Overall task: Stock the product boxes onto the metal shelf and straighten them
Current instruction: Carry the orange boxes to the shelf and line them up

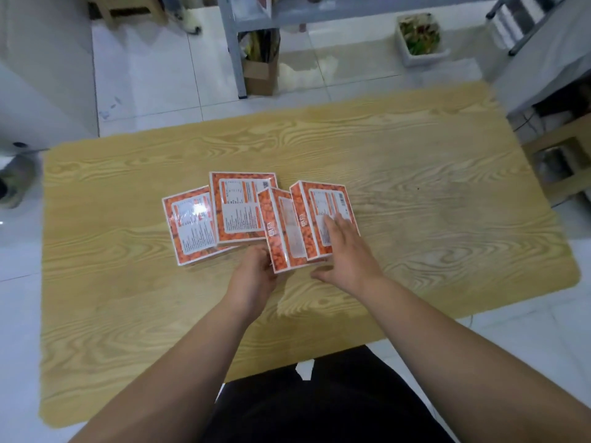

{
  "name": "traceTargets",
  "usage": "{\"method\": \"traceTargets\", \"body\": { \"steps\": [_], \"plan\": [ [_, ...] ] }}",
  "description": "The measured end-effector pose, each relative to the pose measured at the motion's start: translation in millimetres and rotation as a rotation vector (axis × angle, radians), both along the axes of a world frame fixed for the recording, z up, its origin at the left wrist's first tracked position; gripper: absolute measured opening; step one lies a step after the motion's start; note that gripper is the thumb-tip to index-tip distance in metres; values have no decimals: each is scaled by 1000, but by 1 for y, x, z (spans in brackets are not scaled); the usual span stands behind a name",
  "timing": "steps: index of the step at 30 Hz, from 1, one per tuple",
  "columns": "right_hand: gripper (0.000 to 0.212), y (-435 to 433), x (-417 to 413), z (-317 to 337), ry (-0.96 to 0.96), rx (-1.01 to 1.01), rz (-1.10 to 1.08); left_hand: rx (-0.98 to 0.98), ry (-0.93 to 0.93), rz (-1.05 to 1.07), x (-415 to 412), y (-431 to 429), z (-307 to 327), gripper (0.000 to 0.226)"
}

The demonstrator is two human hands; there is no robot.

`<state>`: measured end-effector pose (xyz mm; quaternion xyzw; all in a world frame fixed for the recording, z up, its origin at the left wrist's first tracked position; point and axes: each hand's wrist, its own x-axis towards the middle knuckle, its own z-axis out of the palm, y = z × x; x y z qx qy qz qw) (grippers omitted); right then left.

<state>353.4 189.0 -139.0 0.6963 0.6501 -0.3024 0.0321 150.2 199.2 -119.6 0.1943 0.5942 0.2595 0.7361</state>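
Observation:
Several orange product boxes lie in a loose cluster mid-table. The leftmost box (pixel 191 223) lies flat, and a second box (pixel 240 206) overlaps its right side. A third box (pixel 283 230) is tipped up on its edge, and my left hand (pixel 256 276) grips its near lower corner. The rightmost box (pixel 323 212) lies label up, and my right hand (pixel 343 251) rests flat on it with straight fingers. The grey metal shelf (pixel 319 11) stands beyond the table at the top of the view.
The wooden table (pixel 415 187) has rounded corners and white tiled floor around it. A shelf leg (pixel 235 59) and a cardboard box (pixel 260 75) stand behind the table. A white foam box of scraps (pixel 419 39) sits at the back right. Cardboard (pixel 563 155) lies at the right.

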Motion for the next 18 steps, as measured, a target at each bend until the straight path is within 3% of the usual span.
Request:
{"method": "traceTargets", "body": {
  "steps": [2,6,14,16,18],
  "plan": [
    [127,-8,9,-5,31,56,-18,-28,-51,84,10,-1,0,29],
    [121,-17,42,-9,125,124,29,57,73,-104,33,-8,3,19],
    [91,-16,115,8,645,15,-15,268,362,-243,86,-7,6,100],
    [92,-17,135,7,772,-61,-63,354,540,-310,95,-8,4,109],
    [84,-18,151,6,891,-177,-148,371,551,-299,105,-12,4,102]
  ]
}}
